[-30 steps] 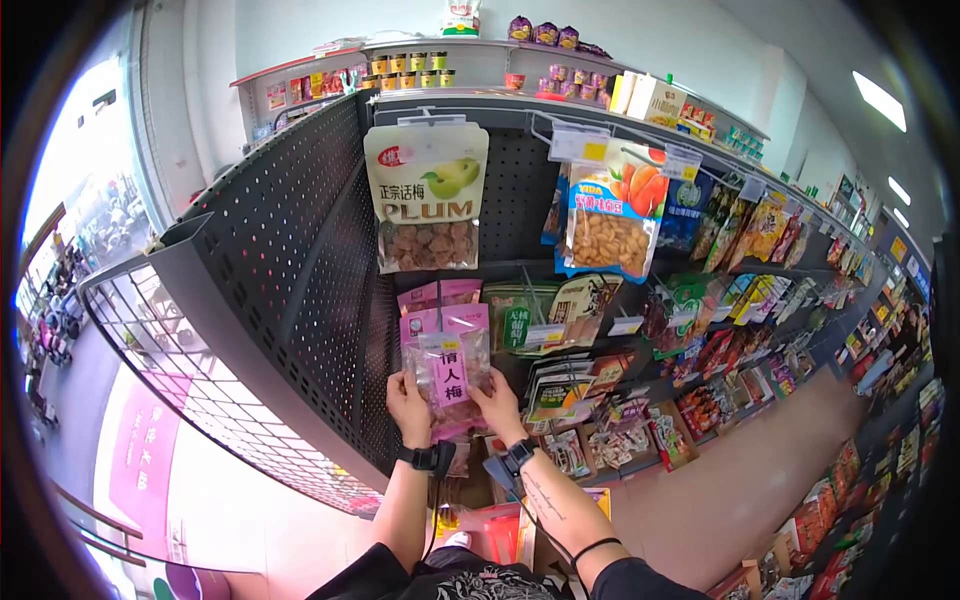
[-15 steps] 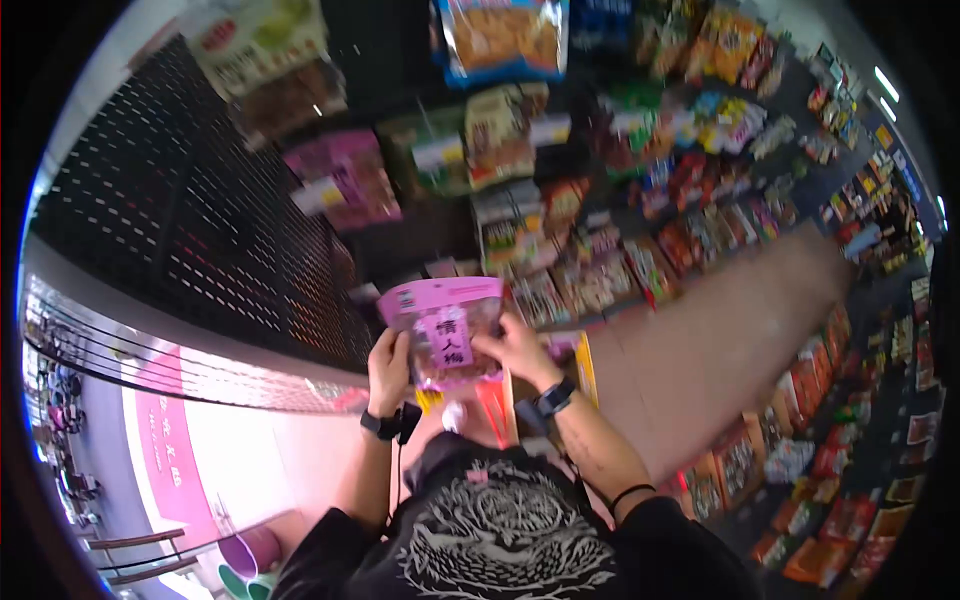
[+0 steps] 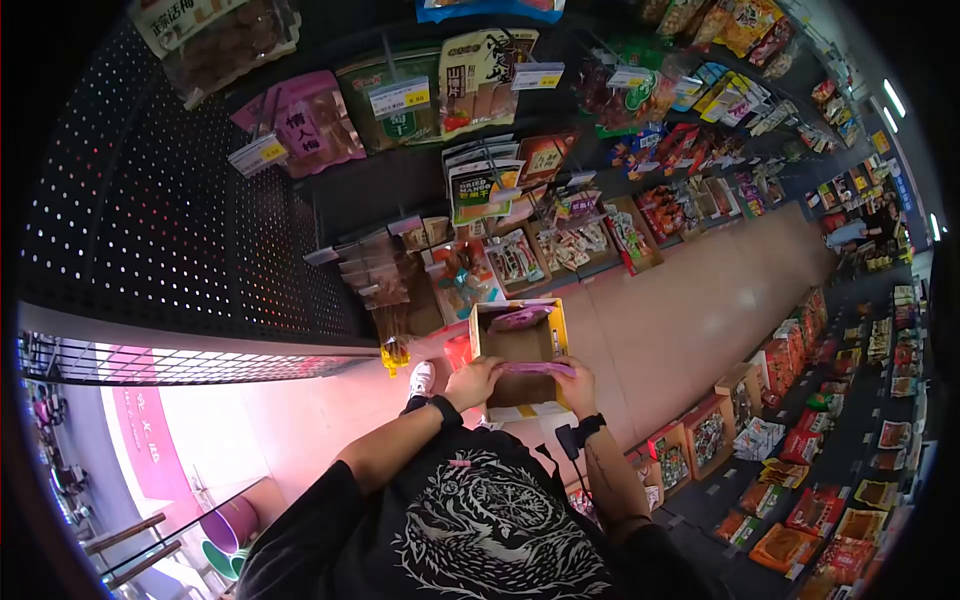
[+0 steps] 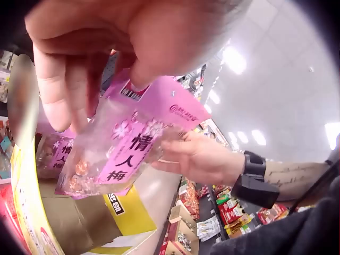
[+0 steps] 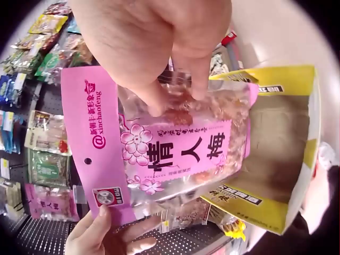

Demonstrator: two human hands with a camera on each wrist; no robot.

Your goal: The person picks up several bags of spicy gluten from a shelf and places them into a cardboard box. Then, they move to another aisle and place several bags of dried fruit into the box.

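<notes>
Both hands hold a pink and clear bag of dried plums (image 5: 183, 151) over an open yellow carton (image 3: 477, 330). My left hand (image 3: 475, 382) pinches the bag's pink header corner, with the thumb on its front. At the clear part, my right hand (image 3: 577, 388) grips the long edge; its fingers press the plastic in the right wrist view. From the head camera the held bag (image 3: 540, 368) shows nearly edge-on. Inside the carton, at its far end, lies another pink plum bag (image 3: 522, 318).
A black perforated panel (image 3: 190, 220) stands at the left. Ahead, snack bags hang on hooks, among them a pink plum bag (image 3: 305, 130) behind a price tag (image 3: 258, 155). Snack boxes (image 3: 515, 258) line the shelf's foot. Another snack shelf (image 3: 790, 500) runs along the right.
The hands have brought the plum bag down from in front of the hanging bags to above the carton. It has turned from face-on to edge-on, and the head view has tilted down.
</notes>
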